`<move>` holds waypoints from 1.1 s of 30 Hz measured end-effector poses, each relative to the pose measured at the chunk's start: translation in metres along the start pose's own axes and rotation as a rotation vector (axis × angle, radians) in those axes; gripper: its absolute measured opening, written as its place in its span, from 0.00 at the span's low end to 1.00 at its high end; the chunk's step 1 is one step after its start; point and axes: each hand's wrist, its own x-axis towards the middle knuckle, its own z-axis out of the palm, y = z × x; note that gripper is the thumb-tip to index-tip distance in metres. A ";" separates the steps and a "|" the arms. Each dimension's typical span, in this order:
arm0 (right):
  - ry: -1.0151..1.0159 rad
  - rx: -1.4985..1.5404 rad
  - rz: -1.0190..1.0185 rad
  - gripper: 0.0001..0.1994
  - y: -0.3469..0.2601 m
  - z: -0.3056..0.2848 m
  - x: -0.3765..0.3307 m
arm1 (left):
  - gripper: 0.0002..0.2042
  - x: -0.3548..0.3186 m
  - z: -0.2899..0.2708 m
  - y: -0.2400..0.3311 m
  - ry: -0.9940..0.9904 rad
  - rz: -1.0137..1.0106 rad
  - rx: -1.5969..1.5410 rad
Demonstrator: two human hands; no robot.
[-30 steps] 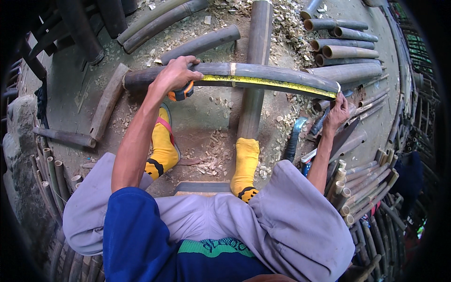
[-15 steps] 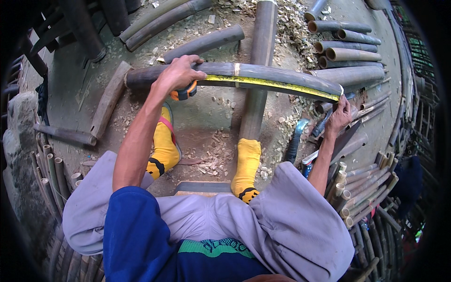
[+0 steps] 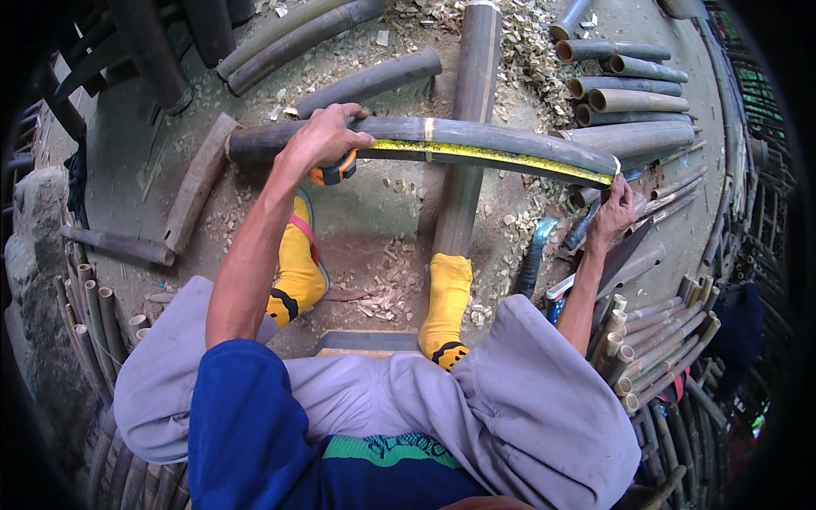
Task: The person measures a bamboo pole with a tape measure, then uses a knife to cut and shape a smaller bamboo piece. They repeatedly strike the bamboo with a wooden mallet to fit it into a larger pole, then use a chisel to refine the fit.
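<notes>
A long dark bamboo pole [image 3: 510,140] lies crosswise in front of me, resting on another pole [image 3: 466,153] that runs away from my feet. A yellow measuring tape [image 3: 493,155] is stretched along its top. My left hand [image 3: 323,136] presses on the pole and holds the orange tape case [image 3: 336,170]. My right hand [image 3: 614,212] pinches the tape's end at the pole's right end. My feet in yellow socks [image 3: 446,302] rest on the ground below.
Cut bamboo sections [image 3: 629,93] are stacked at the upper right, and thin bamboo sticks [image 3: 663,340] lie at my right. More poles [image 3: 365,81] and a split piece [image 3: 200,178] lie to the left. Wood chips [image 3: 391,289] cover the ground. A blue-handled tool [image 3: 535,259] lies near my right foot.
Both hands stay on the tape and pole; the view has shifted only slightly.
</notes>
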 end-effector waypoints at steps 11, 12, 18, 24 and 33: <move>-0.015 -0.024 -0.008 0.14 0.005 -0.003 0.002 | 0.27 -0.001 0.000 0.002 -0.007 0.006 -0.020; -0.012 -0.045 -0.012 0.14 0.004 -0.003 0.002 | 0.27 -0.001 0.000 0.003 0.000 0.014 -0.020; 0.003 -0.095 -0.037 0.15 0.001 0.000 0.001 | 0.27 0.000 0.003 -0.001 0.024 0.002 -0.004; 0.006 -0.118 -0.045 0.16 -0.004 0.002 -0.001 | 0.27 0.000 0.003 -0.001 0.028 -0.003 -0.004; -0.006 -0.155 -0.055 0.16 -0.003 0.001 -0.004 | 0.26 -0.005 0.002 0.001 0.062 0.071 0.047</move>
